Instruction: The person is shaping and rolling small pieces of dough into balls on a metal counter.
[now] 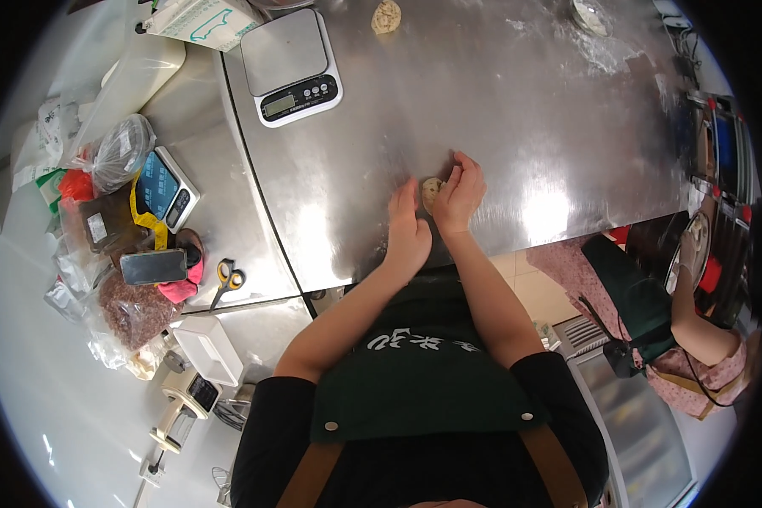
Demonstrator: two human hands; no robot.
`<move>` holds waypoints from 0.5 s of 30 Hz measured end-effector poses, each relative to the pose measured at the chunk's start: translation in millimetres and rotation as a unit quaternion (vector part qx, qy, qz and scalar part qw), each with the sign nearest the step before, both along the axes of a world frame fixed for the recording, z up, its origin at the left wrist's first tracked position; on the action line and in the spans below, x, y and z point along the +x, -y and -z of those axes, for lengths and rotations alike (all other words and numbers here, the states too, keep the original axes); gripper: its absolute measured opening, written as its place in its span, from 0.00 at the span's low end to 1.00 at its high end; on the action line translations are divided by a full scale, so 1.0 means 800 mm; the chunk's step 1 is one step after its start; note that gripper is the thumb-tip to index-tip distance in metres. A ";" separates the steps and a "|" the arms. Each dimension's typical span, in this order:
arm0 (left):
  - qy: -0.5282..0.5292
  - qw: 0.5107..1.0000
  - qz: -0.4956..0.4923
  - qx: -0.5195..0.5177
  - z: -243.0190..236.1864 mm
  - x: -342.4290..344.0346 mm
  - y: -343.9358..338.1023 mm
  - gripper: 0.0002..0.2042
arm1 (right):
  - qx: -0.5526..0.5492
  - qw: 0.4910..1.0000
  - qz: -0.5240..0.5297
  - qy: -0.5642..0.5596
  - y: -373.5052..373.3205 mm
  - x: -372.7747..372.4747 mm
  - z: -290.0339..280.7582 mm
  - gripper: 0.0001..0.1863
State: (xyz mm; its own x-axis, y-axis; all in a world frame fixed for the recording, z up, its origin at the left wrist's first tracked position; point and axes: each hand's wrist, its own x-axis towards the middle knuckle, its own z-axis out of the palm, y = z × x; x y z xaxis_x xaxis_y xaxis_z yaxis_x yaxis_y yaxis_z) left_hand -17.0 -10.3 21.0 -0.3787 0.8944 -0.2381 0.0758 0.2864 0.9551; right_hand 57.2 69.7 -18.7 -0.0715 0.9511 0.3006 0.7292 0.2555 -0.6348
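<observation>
A small, pale, speckled piece of dough (432, 194) lies on the steel table, between my two hands near the table's front edge. My right hand (461, 196) curls around the dough's right side, thumb and fingers bent against it. To its left, my left hand (407, 227) is held with fingers extended and slightly curved, its fingertips beside the dough. Whether those fingertips touch it, I cannot tell. A second speckled dough piece (387, 17) sits by itself at the far edge of the view.
A white kitchen scale (300, 106) stands at the far left of the steel table (483, 102). Further left are scissors (227, 282), a phone (154, 267), another scale (182, 199) and plastic bags. Flour (610, 52) dusts the far right. A co-worker (652, 339) stands at right.
</observation>
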 end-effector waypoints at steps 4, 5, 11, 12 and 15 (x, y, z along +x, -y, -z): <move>0.043 0.998 0.024 -0.038 0.029 -0.019 -0.020 0.30 | 0.000 0.999 -0.027 0.016 -0.008 0.002 0.001 0.14; 0.041 0.998 0.024 -0.034 0.032 -0.019 -0.019 0.30 | -0.011 0.999 -0.035 0.014 -0.008 0.001 -0.001 0.14; 0.002 0.996 0.089 -0.008 -0.004 -0.001 0.008 0.33 | -0.078 0.995 0.010 -0.056 0.009 -0.004 -0.029 0.13; -0.011 0.996 0.084 0.031 -0.004 0.006 0.014 0.34 | -0.031 0.999 0.013 -0.032 0.009 -0.007 -0.030 0.12; -0.008 0.996 0.072 0.046 -0.003 0.005 0.017 0.34 | -0.035 0.998 0.051 -0.007 0.011 0.008 -0.016 0.13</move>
State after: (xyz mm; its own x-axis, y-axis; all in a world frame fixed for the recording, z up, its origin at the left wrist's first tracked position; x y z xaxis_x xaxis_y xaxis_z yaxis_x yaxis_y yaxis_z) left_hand -13.4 -23.9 23.2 -0.2486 0.9574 -0.1472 0.1247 0.1823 0.9753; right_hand 63.5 60.9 -5.9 0.0304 0.9720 0.2328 0.7405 0.1346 -0.6584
